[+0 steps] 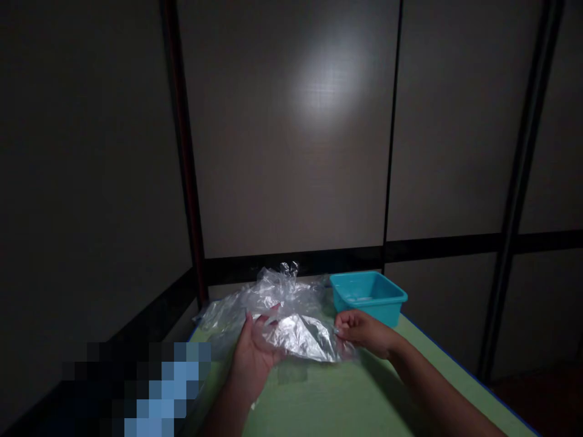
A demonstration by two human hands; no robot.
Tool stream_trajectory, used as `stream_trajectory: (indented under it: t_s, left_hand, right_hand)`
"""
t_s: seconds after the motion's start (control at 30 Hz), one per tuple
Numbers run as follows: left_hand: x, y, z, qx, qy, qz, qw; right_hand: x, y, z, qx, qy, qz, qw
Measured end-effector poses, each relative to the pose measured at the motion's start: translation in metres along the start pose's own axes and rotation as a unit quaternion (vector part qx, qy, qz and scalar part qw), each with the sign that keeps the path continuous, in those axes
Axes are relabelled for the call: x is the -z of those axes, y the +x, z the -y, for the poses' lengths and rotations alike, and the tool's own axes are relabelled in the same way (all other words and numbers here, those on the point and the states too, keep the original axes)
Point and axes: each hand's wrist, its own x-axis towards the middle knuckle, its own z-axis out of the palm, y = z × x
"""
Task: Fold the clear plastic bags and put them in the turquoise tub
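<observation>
A clear, shiny plastic bag (303, 337) is stretched between my two hands, above the table. My left hand (255, 352) supports its left end, palm turned up, the thumb raised and the fingers curled and partly covered by the film. At the right end, my right hand (364, 331) pinches the bag's edge between thumb and fingers. Just behind the hands lies a crumpled heap of clear plastic bags (271, 288). Where the held bag ends and the heap begins is hard to tell.
A turquoise plastic basin (387, 309) stands at the back right of the green table (314, 400), just beyond my right hand. Dark wall panels (291, 182) rise behind the table. A pixelated patch covers the lower left.
</observation>
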Motion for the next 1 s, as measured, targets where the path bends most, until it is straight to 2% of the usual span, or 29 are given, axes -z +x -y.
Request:
stream_trajectory:
  t_s: [0.1, 0.2, 0.27, 0.33, 0.43, 0.53, 0.67, 0.77, 0.83, 0.93, 1.0]
  left_hand:
    - [-0.003, 0.000, -0.008, 0.067, 0.082, -0.019, 0.994]
    - [-0.004, -0.001, -0.011, 0.127, 0.168, -0.043, 0.977]
    - [-0.002, -0.001, -0.010, 0.167, 0.248, -0.051, 0.953]
    - [0.000, -0.002, -0.006, 0.170, 0.352, -0.053, 0.919]
    - [0.006, -0.001, 0.005, 0.126, 0.466, -0.060, 0.874]
    - [0.013, 0.004, 0.016, 0.062, 0.529, -0.067, 0.844]
    - [0.015, 0.008, 0.020, -0.086, 0.620, -0.066, 0.777]
    - [0.005, 0.001, 0.017, -0.191, 0.668, -0.054, 0.717]
    - [-0.005, -0.006, 0.018, -0.227, 0.691, -0.021, 0.686]
    - [-0.018, -0.018, 0.026, -0.227, 0.722, 0.069, 0.649]
    - [-0.022, -0.021, 0.035, -0.209, 0.765, 0.169, 0.586]
  right_hand:
    - [0.007, -0.002, -0.021, -0.021, -0.019, 0.017, 0.999]
    - [0.005, -0.002, -0.030, -0.044, -0.029, 0.041, 0.998]
    - [0.002, -0.003, -0.034, -0.065, -0.039, 0.059, 0.995]
    - [-0.001, -0.005, -0.037, -0.090, -0.051, 0.072, 0.992]
    - [-0.002, -0.007, -0.040, -0.128, -0.068, 0.076, 0.986]
    - [0.000, -0.007, -0.041, -0.137, -0.086, 0.066, 0.985]
    - [0.003, -0.007, -0.042, -0.123, -0.116, 0.052, 0.984]
    - [0.003, -0.008, -0.041, -0.113, -0.144, 0.055, 0.982]
    - [0.001, -0.008, -0.039, -0.098, -0.156, 0.057, 0.981]
    - [-0.003, -0.008, -0.034, -0.064, -0.165, 0.058, 0.983]
    - [-0.005, -0.008, -0.031, -0.046, -0.163, 0.063, 0.983]
